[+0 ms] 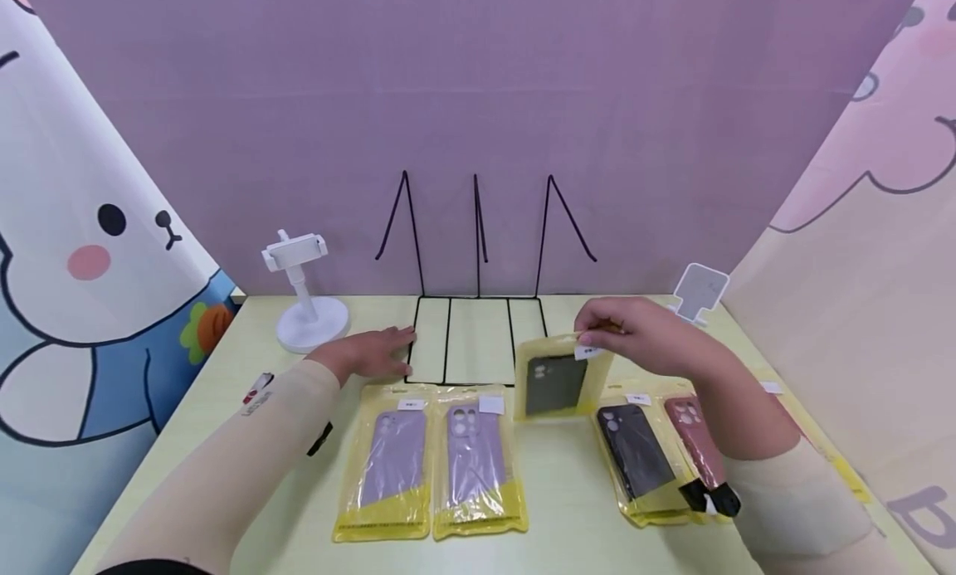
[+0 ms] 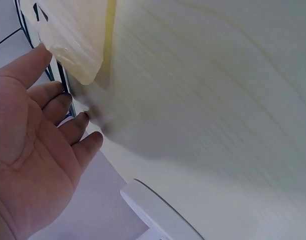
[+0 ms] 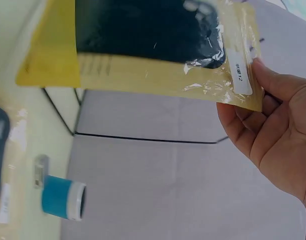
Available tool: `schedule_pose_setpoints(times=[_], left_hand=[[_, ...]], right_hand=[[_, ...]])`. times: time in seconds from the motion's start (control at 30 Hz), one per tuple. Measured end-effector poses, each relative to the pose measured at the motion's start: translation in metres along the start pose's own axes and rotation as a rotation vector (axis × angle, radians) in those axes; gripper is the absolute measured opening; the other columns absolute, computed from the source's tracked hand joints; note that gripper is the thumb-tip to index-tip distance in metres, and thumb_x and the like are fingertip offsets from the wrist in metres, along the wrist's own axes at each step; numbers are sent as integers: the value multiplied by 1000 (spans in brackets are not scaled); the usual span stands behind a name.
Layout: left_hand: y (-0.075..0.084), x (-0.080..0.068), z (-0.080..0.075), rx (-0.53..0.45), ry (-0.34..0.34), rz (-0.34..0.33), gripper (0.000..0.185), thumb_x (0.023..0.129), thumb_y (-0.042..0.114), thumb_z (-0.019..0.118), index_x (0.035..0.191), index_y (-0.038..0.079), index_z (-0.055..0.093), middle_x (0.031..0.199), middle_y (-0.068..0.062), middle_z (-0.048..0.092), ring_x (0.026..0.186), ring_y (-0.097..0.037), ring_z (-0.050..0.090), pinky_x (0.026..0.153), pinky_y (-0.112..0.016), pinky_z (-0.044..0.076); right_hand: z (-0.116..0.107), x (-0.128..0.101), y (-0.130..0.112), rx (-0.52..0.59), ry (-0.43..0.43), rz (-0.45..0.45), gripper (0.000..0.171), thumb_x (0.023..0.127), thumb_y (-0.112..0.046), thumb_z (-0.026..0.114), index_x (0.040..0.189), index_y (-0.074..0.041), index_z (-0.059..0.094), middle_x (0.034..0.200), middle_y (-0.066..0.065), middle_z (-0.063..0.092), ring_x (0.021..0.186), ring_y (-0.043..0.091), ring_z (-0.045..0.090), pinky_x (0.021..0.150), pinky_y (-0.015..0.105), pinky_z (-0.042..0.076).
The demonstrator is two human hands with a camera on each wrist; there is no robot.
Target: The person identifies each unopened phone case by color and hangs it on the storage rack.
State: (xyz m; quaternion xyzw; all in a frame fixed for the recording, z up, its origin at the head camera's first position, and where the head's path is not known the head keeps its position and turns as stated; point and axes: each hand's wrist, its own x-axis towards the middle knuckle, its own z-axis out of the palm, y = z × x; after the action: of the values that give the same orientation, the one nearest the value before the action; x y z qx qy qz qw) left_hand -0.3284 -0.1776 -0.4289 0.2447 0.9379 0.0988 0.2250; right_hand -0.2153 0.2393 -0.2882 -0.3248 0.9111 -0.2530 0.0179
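Head view is showing the right hand pinching the top edge of a yellow-trimmed clear pouch holding a dark green phone case, a white label at its top; it is hanging upright just above the table, in front of the black wire rack. The left hand is lying flat with relaxed fingers beside the rack's base, gripping nothing.

A pale wooden table is seen, with a black wire rack set at twelve o'clock and a white phone stand at ten. Two lilac packaged cases are laid at six, and dark and pink packaged cases at four.
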Motion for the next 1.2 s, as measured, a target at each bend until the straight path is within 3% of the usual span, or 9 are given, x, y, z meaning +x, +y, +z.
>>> schedule_pose_setpoints(times=[0.2, 0.53, 0.87, 1.03, 1.2], left_hand=[[2, 0, -2, 14, 0, -6, 77, 98, 45, 55, 158, 13, 19, 164, -17, 14, 150, -39, 14, 120, -55, 17], [-3, 5, 5, 10, 11, -15, 79, 97, 46, 57, 158, 16, 19, 163, -19, 16, 149, -40, 14, 120, -56, 18], [1, -2, 6, -12, -2, -35, 78, 97, 46, 56, 159, 17, 18, 163, -21, 15, 149, -41, 16, 120, -56, 18], [1, -1, 6, 23, 22, 2, 77, 98, 45, 56, 158, 13, 20, 163, -18, 17, 149, -41, 17, 119, -56, 19], [1, 0, 4, 35, 33, 25, 76, 98, 43, 57, 157, 10, 22, 163, -16, 19, 149, -41, 17, 119, -56, 20]], right_hand=[[-24, 0, -5, -87, 117, 8, 6, 99, -21, 60, 100, -19, 65, 92, -7, 68, 85, 10, 63, 76, 33, 54], [-51, 5, -12, -102, 269, 54, 7, 98, -25, 61, 100, -21, 66, 81, -3, 60, 74, 15, 51, 64, 26, 44], [-54, 21, 3, -71, 269, 142, 15, 100, -30, 58, 103, -18, 66, 84, 4, 59, 75, 20, 50, 64, 30, 43], [-50, 28, 11, -70, 250, 187, 20, 100, -36, 55, 103, -19, 64, 85, 7, 60, 74, 22, 50, 64, 35, 43], [-50, 37, 16, -103, 264, 217, 30, 100, -44, 52, 105, -17, 62, 95, 5, 65, 88, 23, 59, 76, 41, 49]])
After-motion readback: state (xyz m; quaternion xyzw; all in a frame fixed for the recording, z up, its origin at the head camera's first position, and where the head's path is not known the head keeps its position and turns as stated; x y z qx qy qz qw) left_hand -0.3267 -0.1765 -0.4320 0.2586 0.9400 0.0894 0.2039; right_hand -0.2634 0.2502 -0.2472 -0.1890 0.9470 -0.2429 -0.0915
